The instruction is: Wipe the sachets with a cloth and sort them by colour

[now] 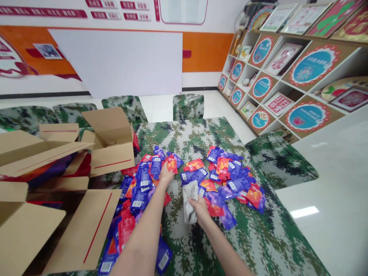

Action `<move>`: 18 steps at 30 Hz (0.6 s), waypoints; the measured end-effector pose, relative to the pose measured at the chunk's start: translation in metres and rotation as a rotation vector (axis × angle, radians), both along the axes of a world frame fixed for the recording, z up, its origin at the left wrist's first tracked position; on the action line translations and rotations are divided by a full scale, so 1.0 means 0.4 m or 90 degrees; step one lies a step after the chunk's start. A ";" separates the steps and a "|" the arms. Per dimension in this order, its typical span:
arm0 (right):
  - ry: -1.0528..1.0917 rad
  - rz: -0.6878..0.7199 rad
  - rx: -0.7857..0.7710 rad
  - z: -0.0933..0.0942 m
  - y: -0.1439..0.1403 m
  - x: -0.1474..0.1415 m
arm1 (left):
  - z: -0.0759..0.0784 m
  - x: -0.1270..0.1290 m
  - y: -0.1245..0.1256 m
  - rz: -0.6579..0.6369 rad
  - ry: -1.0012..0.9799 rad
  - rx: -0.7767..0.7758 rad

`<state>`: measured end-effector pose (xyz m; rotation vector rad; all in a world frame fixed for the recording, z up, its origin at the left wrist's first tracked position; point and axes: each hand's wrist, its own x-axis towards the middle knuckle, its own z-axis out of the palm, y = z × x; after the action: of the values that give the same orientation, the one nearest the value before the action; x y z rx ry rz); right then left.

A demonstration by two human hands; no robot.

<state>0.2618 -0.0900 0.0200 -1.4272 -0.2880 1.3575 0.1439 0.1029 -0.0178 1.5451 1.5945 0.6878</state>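
Observation:
My right hand point(200, 209) is closed on a folded greyish-white cloth point(189, 199), held over the near middle of the table. Farther forward, my left hand point(166, 176) has its fingers closed at the near edge of a red packet point(172, 164) with an orange picture. That packet lies at the inner side of the left pile of purple and red packets point(140, 202). Beyond the cloth are another red packet point(194, 165) and a purple packet point(194, 175). The right pile of mixed packets point(232, 184) spreads beside my right hand.
Open cardboard boxes point(112, 158) crowd the left side, their flaps sticking out beside the left pile. A camouflage cloth point(184, 138) covers the table. Camouflage-covered chairs point(188, 106) stand around it. A shelf unit point(287, 76) with framed pictures runs along the right.

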 end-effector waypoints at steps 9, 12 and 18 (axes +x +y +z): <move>0.043 -0.003 -0.016 -0.002 -0.084 -0.022 | 0.007 0.002 -0.044 -0.112 0.180 0.039; 0.031 -0.012 -0.013 0.009 -0.095 -0.007 | 0.031 0.010 -0.076 -0.127 0.221 0.052; 0.010 -0.079 -0.009 0.024 -0.124 0.078 | 0.078 0.059 -0.193 -0.218 0.268 0.082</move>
<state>0.2932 -0.1396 0.0297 -1.4211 -0.1769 1.2719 0.1676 0.0257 0.0134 2.0988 1.5382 0.2909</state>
